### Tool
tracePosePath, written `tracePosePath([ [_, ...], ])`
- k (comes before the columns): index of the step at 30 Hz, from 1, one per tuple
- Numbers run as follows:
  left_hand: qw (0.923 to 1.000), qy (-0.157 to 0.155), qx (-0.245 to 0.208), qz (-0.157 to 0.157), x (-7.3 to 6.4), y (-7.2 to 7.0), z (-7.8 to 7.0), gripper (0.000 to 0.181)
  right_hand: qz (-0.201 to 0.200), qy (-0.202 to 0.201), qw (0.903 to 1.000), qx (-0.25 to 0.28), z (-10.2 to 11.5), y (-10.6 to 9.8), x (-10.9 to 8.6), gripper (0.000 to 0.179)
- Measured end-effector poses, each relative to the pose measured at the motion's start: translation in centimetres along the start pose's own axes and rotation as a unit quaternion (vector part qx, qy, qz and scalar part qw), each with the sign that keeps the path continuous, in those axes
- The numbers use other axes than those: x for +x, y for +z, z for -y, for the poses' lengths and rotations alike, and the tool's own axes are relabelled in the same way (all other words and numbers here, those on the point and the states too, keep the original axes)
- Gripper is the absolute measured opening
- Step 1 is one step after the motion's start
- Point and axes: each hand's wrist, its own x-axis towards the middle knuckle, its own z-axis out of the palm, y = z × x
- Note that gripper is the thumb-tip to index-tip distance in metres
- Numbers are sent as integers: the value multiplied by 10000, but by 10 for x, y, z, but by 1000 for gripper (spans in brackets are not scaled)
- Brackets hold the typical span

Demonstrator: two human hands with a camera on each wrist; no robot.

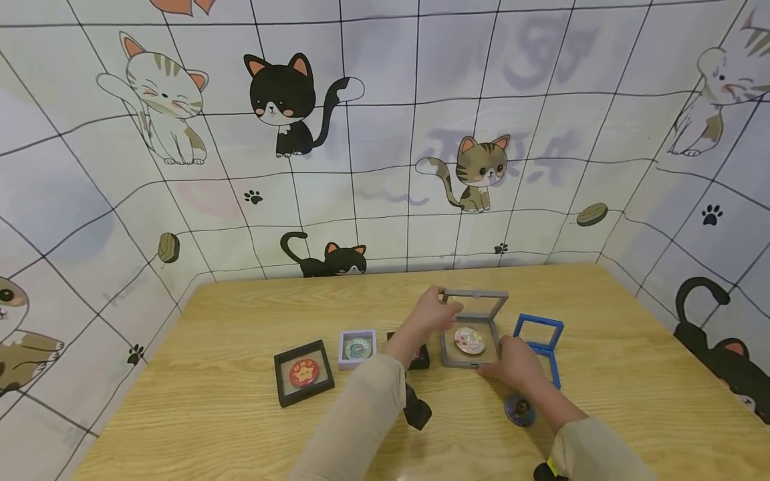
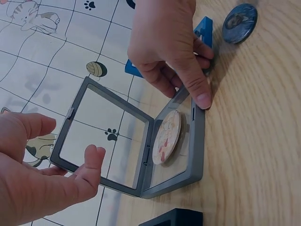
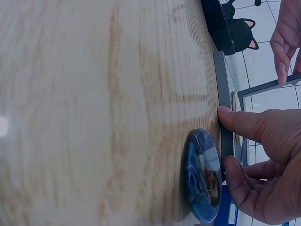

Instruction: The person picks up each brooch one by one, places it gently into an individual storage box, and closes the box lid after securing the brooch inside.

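Note:
A grey display case stands on the table with its clear-windowed lid raised and a pale round badge with a pink pattern in its base. At the lid's free corner is my left hand, its fingers touching the frame and its thumb apart from it. My right hand grips the base's near right corner, thumb on the outer edge. Close to that hand lies a blue round badge with a dark picture. A blue frame, also unfolded, is partly hidden behind the right hand.
Left of the grey case are a black case with a red badge, a lilac case with a greenish badge and a dark case half covered by my left arm. Cat-patterned cloth walls enclose the table's back and sides.

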Motion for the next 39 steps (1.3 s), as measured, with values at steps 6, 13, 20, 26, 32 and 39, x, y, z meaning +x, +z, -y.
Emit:
tracePosePath([
  [6, 9990, -17, -450, -81, -10, 1, 10, 53, -14, 11, 10000, 9, -1, 0, -2, 53],
  [13, 9982, 41, -520, -309, -11, 2, 22, 42, -53, 51, 9999, 146, -3, -1, 0, 59],
  [20, 9989, 168, -7, -435, -16, 5, 29, 28, -92, 47, 9994, 323, -6, -3, -4, 62],
  [26, 9950, 432, 805, -407, -24, 5, 34, 23, -95, 62, 9981, 597, -6, -3, -6, 37],
  [32, 9853, 612, 1488, -578, -26, 9, 36, 25, -173, 172, 9957, 898, -7, -4, -9, 31],
  [39, 9605, 956, 2455, -895, -29, 18, 41, 17, -218, 121, 9973, 693, -7, -5, -10, 37],
])
